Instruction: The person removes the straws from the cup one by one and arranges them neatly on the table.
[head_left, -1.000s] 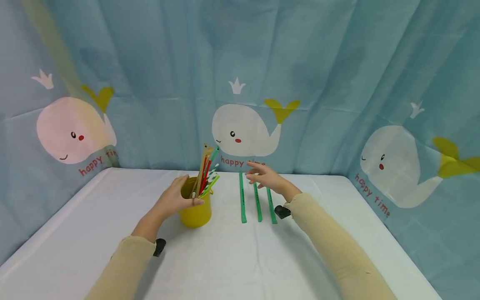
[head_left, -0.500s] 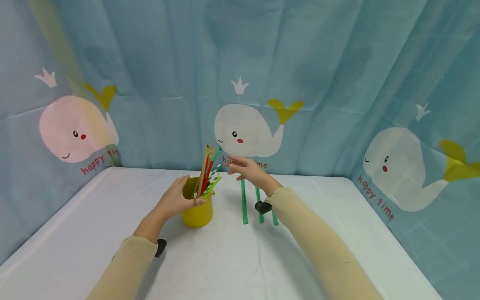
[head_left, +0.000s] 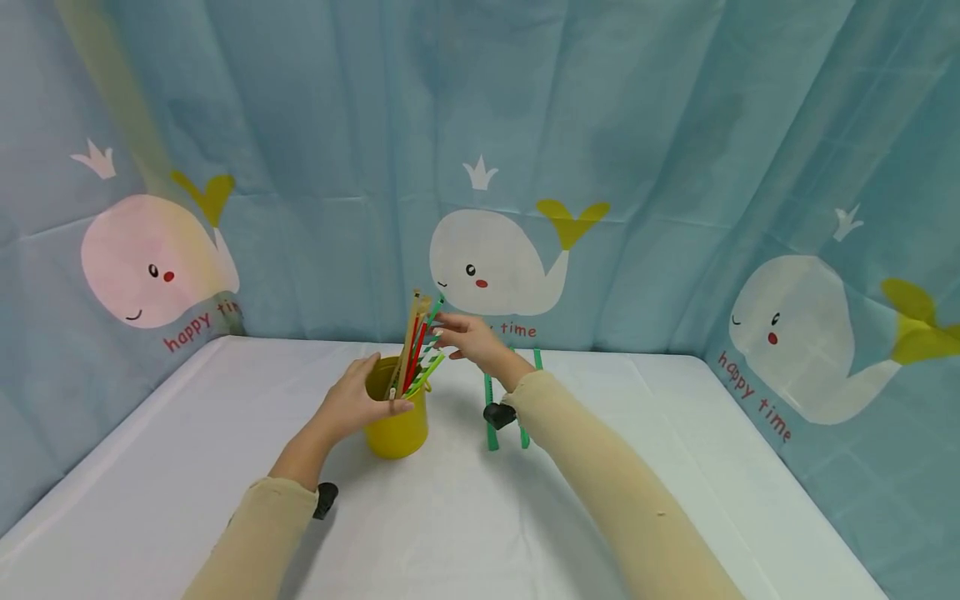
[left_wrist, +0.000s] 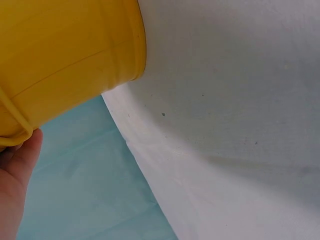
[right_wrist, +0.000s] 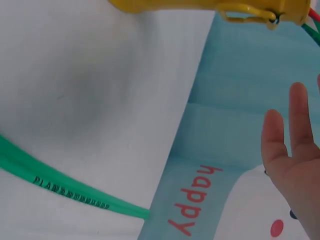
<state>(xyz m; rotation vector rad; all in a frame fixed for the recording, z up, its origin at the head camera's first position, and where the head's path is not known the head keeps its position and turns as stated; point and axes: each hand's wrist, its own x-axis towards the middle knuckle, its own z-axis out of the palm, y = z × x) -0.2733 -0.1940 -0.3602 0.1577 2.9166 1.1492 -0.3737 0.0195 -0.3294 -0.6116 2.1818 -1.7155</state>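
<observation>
A yellow bucket (head_left: 397,429) stands upright on the white table, with several straws (head_left: 411,350) leaning out of it: tan, red, green, lime and green-white striped. My left hand (head_left: 352,400) grips the bucket at its rim from the left, thumb in front and fingers behind. In the left wrist view, fingertips lie beside the bucket's handle (left_wrist: 17,117). My right hand (head_left: 472,342) is at the upper ends of the straws, fingers extended; whether it touches them cannot be told. In the right wrist view, two of its fingers (right_wrist: 300,120) are straight, apart from the bucket.
Several flat green strips (head_left: 491,417) lie lengthwise on the table right of the bucket, partly hidden by the right arm. One strip (right_wrist: 75,187) bears printed lettering starting "PLA". A blue whale-print curtain (head_left: 315,250) hangs behind and beside the white table (head_left: 420,517).
My right hand has moved left from above the green strips to the straws in the bucket. My left hand has stayed on the bucket.
</observation>
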